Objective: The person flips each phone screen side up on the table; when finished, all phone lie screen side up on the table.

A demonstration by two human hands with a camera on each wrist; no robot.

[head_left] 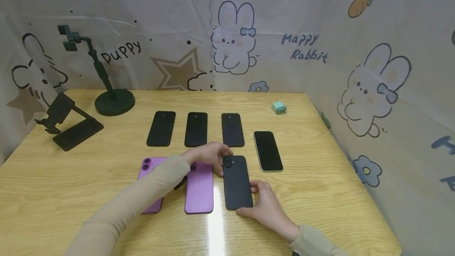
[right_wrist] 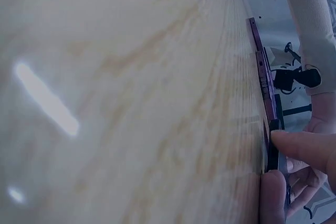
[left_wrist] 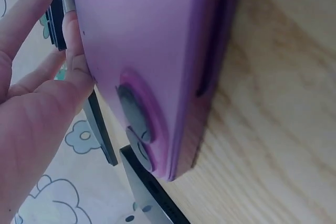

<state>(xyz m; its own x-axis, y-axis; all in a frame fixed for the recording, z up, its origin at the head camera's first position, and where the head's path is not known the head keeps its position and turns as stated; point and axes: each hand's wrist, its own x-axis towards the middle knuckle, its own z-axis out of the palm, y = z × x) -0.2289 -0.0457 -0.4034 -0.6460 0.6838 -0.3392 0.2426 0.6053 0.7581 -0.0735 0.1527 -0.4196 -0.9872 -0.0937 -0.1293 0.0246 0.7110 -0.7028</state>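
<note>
Just to the right of the inner purple smartphone, a dark dual-lens smartphone is laid back-up on the wooden table, with a narrow gap between the two. Its upper corner nearest the purple phone is pinched by the curled fingers and thumb of the left hand; the opposite lower corner, on the side away from that phone, is grasped between thumb and fingers by the right hand. For a tidy setting, both corners are probably best guided together, with pressure applied at the edges alone, so that no twist is introduced. The bottom edge appears slightly farther back than that of the inner purple smartphone, so a small, level draw may be called for. Because the left wrist is crossed over that phone's lens end, it should be lifted well clear when the grip is released.
</note>
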